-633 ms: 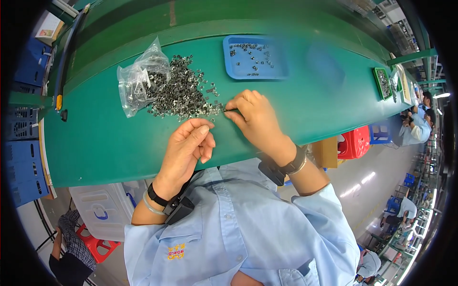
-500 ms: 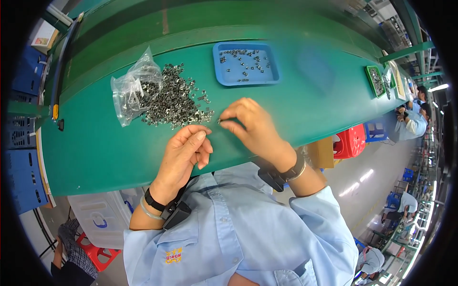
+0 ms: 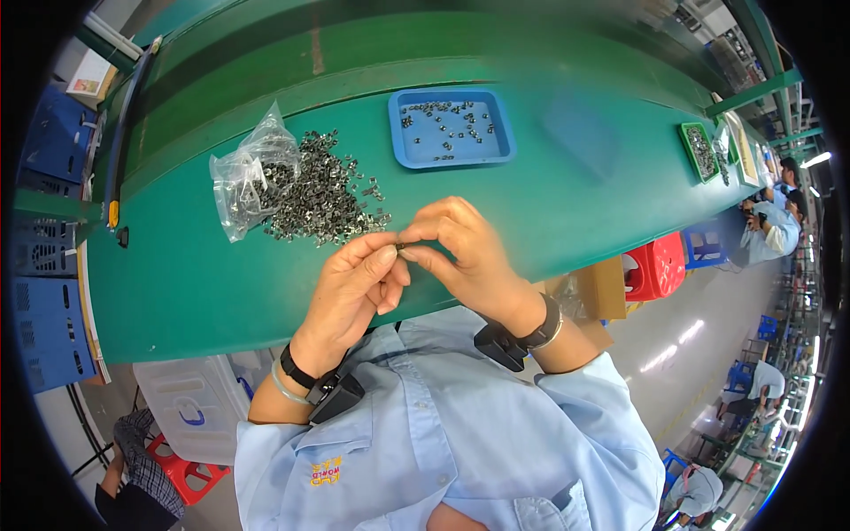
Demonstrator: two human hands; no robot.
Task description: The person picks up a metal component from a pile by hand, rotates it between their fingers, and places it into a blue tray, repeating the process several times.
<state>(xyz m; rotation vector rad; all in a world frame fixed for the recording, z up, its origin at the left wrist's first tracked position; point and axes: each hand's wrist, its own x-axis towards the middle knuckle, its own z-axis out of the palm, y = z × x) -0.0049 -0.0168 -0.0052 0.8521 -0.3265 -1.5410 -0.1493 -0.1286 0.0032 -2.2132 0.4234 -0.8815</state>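
Observation:
Just in front of the parts pile, my left hand [image 3: 359, 279] and my right hand [image 3: 465, 257] meet fingertip to fingertip. Thumb and forefinger of each are closed around one tiny dark metal part [image 3: 401, 249], mostly covered by the fingers. Beyond my left hand spreads a loose heap of small dark and silvery metal parts [image 3: 323, 196]. It spills from a clear plastic bag [image 3: 235, 196] lying on its side. Farther back stands a shallow blue tray [image 3: 453, 165] with small parts scattered in it.
The green worktop [image 3: 177, 301] runs under everything. At its far right sits a green tray [image 3: 699, 152] of parts. A red stool [image 3: 657, 265] and a cardboard box [image 3: 606, 288] stand below the right edge, a lidded clear bin [image 3: 190, 403] below the left. Other people work at far right.
My right hand has come leftward and down from beside the heap, with a small part in its fingertips. The fingers of both hands, apart before, now touch around it.

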